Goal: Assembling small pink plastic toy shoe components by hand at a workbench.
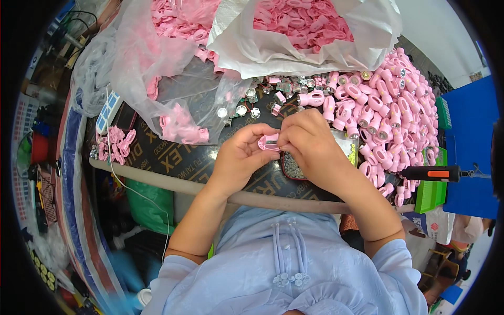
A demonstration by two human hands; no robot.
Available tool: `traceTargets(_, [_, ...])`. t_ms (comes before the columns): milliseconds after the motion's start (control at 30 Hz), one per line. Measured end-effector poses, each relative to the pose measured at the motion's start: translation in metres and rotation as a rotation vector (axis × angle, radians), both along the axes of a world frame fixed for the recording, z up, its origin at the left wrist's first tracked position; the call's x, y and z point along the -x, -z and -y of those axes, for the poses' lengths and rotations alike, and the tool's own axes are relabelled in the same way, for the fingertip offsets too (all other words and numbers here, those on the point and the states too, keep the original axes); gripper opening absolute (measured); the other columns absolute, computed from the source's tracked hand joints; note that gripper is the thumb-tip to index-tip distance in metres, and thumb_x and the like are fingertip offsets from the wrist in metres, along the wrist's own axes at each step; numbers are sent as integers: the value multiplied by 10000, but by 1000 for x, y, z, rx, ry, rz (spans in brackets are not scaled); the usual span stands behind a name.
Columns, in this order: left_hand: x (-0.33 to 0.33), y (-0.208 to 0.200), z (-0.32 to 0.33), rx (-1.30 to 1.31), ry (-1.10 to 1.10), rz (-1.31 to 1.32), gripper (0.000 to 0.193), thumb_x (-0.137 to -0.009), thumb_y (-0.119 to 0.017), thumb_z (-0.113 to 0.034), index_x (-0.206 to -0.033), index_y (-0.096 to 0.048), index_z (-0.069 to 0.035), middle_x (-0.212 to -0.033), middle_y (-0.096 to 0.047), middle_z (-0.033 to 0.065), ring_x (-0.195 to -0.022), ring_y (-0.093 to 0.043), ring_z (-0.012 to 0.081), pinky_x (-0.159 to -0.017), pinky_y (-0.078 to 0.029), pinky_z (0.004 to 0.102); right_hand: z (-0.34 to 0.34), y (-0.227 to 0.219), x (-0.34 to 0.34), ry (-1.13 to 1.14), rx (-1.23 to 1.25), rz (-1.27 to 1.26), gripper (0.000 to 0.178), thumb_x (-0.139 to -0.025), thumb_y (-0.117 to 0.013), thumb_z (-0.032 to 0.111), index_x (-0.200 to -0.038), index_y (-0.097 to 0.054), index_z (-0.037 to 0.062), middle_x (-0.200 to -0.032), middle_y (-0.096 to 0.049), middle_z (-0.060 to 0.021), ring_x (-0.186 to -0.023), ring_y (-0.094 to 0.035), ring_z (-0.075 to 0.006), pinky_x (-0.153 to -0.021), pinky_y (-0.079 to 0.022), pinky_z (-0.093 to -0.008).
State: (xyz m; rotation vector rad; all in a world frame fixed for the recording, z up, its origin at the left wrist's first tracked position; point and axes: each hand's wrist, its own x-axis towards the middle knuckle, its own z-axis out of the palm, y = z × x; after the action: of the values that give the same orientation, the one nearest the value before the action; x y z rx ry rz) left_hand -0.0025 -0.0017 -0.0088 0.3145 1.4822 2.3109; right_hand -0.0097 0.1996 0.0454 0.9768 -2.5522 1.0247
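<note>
Over the near part of the dark table, my left hand (233, 161) is closed, thumb and fingers holding a small pink plastic shell (264, 143). Something silvery shows inside the shell. At the shell's right end my right hand (313, 147) is pinched closed, and its fingertips cover whatever is between them. Under my right hand sits a dark tray of tiny metal parts (292, 167), partly hidden. Beyond my hands lie loose circuit pieces with round silvery lamp cups (251, 100). To the right rises a heap of pink mini flashlights (386, 107).
A white sack (231, 50) and a clear plastic bag (128, 68), both with pink parts, stand at the back. Pink pieces (122, 146) lie at left beside a white cable (111, 157). An electric screwdriver (428, 174) hangs at right near a green tray (434, 184) and blue bin (472, 136).
</note>
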Motion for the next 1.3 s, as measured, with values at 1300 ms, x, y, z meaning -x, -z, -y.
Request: traceTargets(1300, [5,-7,31,-205,-183,-109,424,-846,-665,151,-1231,-534,31,-1326,-576,203,-1165,-617,229,-969,-552,329,13,49,23,77,-337,-34,222,-708,-688,61,-927,-723,51,-872,-670,-96,-904,-591,-302,-841,-472,-417])
